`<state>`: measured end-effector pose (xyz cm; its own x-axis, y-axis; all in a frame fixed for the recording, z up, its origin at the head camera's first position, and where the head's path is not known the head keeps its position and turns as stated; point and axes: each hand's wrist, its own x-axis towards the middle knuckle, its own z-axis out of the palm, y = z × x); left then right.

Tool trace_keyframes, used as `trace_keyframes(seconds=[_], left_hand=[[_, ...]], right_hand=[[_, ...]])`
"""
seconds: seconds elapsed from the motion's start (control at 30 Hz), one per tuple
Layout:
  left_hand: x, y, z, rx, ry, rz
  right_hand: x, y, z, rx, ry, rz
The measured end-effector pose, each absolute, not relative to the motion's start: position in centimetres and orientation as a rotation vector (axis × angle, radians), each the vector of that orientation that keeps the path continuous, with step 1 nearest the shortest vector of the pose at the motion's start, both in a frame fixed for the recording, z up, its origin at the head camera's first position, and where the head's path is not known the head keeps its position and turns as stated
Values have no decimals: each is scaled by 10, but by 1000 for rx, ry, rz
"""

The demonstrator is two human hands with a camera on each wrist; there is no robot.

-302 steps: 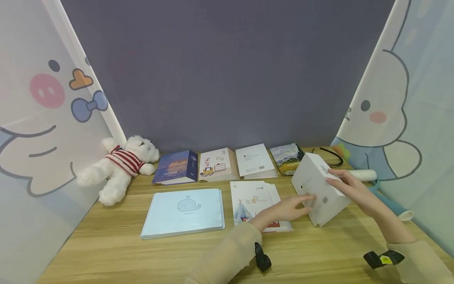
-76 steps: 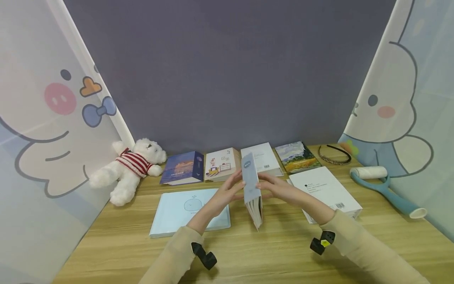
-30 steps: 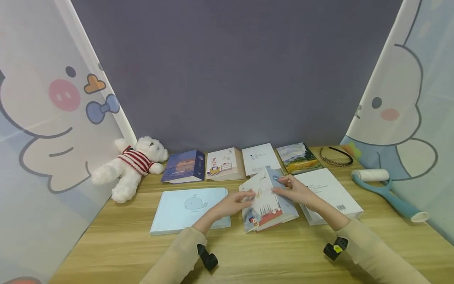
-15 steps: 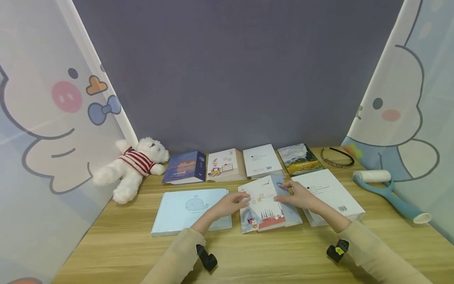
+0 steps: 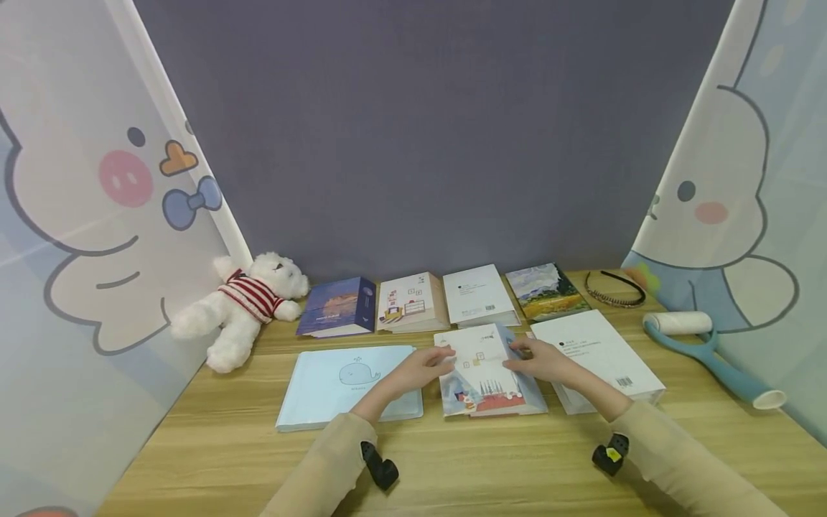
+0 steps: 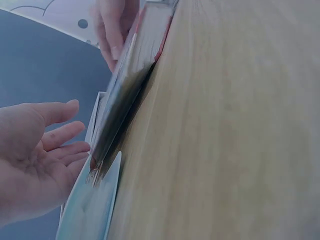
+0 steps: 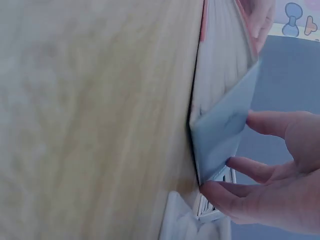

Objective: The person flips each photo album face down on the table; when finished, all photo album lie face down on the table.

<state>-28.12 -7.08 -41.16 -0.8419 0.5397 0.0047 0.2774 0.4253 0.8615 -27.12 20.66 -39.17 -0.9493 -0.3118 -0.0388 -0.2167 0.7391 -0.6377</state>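
A thick illustrated book (image 5: 478, 366) with a tent drawing and light blue spine lies at the table's middle, cover up. My right hand (image 5: 544, 361) holds its spine side; in the right wrist view the thumb meets the spine's upper edge and fingertips (image 7: 212, 192) its lower part. My left hand (image 5: 423, 370) is at the opposite edge, fingers loosely extended; in the left wrist view its fingertips (image 6: 82, 147) are close to the book's corner, and contact is unclear. A pale blue whale-print album (image 5: 349, 388) lies left, a thick white book (image 5: 601, 355) right.
Behind lie a dark blue book (image 5: 336, 305), a cream book (image 5: 410, 300), a white book (image 5: 478, 293) and a landscape-painting book (image 5: 545, 289). A white teddy bear (image 5: 248, 305) lies left. A headband (image 5: 617, 294) and a blue-handled lint roller (image 5: 711, 355) lie right.
The white book, tilted in my hands earlier, now lies flat at right. The illustrated book, held upright 2.5 seconds ago, has been turned and lowered cover up onto the table.
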Motion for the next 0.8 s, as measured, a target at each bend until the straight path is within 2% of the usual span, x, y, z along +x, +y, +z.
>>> trace_keyframes(seconds=[0.8], left_hand=[[-285, -72, -413, 732, 2420, 1337]], right_hand=[[-275, 202, -391, -429, 2851, -910]])
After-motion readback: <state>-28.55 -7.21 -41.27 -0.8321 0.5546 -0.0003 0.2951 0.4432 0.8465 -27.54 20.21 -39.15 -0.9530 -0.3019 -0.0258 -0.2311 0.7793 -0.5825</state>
